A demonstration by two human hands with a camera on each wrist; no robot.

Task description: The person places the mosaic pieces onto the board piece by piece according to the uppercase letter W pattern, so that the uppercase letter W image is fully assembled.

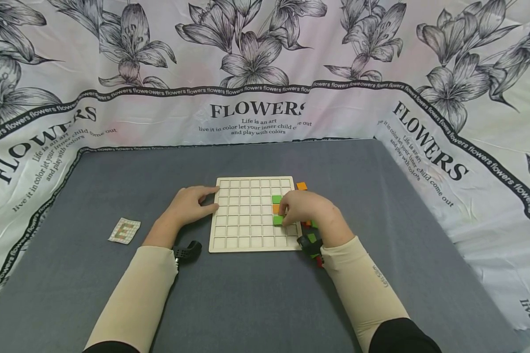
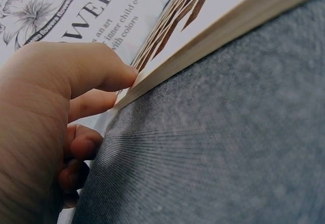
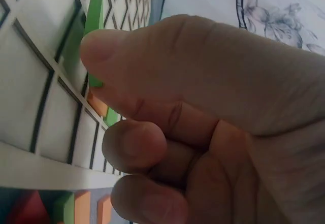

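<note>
A pale wooden grid board [image 1: 243, 220] lies on the grey cloth. At its left edge, my left hand [image 1: 187, 208] touches the rim with spread thumb and finger; the left wrist view shows the thumb [image 2: 119, 76] against the board's side. My right hand [image 1: 308, 208] is over the board's right part, pinching a green tile [image 3: 95, 13] between thumb and finger. In the head view this tile [image 1: 278, 221] sits at the fingertips. Just beyond it are an orange tile [image 1: 276, 209] and another green tile [image 1: 277, 199] in the grid.
Loose tiles lie along the board's right side, among them an orange one [image 1: 302, 186] and a red one [image 1: 320, 262], partly hidden by the right hand and wrist strap. A small patterned card [image 1: 124, 231] lies on the cloth at left. A flower-printed sheet [image 1: 256, 117] borders the table.
</note>
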